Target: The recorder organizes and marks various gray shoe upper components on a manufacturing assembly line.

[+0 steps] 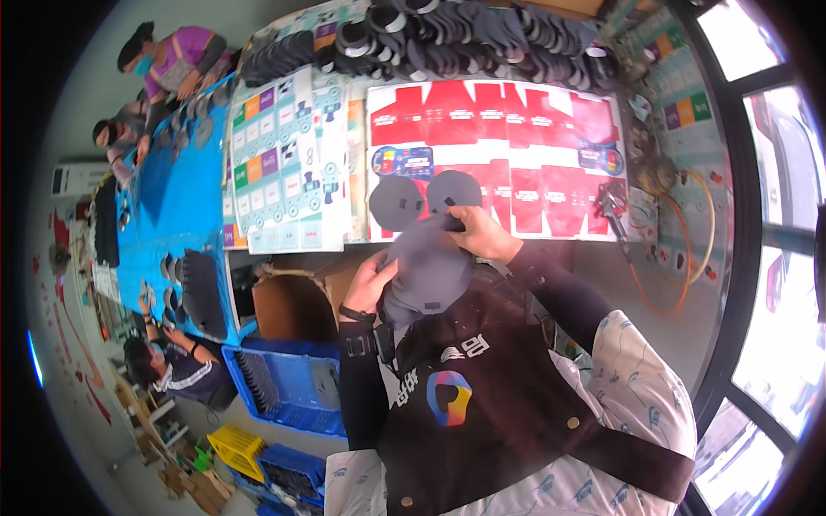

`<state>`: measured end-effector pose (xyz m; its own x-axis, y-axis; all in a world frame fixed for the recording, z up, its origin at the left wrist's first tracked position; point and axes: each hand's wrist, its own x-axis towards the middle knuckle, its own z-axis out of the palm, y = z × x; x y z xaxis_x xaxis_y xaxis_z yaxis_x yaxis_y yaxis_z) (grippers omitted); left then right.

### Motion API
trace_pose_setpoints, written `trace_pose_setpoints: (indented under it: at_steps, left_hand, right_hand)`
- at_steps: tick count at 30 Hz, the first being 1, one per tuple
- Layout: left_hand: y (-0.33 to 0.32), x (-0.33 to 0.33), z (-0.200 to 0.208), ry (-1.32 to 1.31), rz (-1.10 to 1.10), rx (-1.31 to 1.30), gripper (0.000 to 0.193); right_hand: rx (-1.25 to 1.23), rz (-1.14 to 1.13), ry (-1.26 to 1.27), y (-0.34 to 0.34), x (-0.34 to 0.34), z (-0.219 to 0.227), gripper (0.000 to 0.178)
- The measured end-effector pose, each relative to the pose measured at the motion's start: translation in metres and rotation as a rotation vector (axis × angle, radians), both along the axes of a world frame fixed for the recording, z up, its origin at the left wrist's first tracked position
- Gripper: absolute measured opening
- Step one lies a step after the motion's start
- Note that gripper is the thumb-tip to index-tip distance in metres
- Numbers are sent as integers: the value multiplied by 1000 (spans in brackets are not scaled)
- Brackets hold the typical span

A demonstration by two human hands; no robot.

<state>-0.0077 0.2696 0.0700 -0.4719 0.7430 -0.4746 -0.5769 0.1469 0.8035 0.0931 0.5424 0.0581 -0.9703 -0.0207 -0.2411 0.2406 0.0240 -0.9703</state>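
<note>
Standing along the left is a blue table (181, 185) with three co-workers (189, 53) around it. Between that table and me, a blue crate (301, 387) sits low, beside a brown cardboard box (292, 305). Pale printed sheets (280, 168) cover the left end of my desk (355, 228), and piles of dark grey pieces (482, 39) crowd its far edge. My left hand (370, 284) has thumb and fingers clamped on the left side of a grey rounded piece (430, 267), held just off the near edge. Two round pads (394, 203) lie right beyond it, on a red-and-white sheet (551, 185). My right hand (483, 234) pinches the piece's upper right side, overlapping the right pad. A hose-fed tool (613, 204) occupies the near right corner.
</note>
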Motion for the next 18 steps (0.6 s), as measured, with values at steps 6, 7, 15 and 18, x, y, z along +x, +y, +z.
trace_pose_setpoints:
  at_steps: [6,7,15,18]
  left_hand:
    - [23,9,9,124,-38,-162,41]
    - [45,15,15,-41,30,-49,39]
    - [27,39,1,-2,133,-19,49]
    - [10,41,18,-47,183,96,51]
  right_hand:
    - [627,-278,101,-19,31,-8,31]
    - [520,-318,42,-10,33,-7,34]
    - [673,-362,215,-8,42,9,30]
    - [601,-333,128,-17,26,7,33]
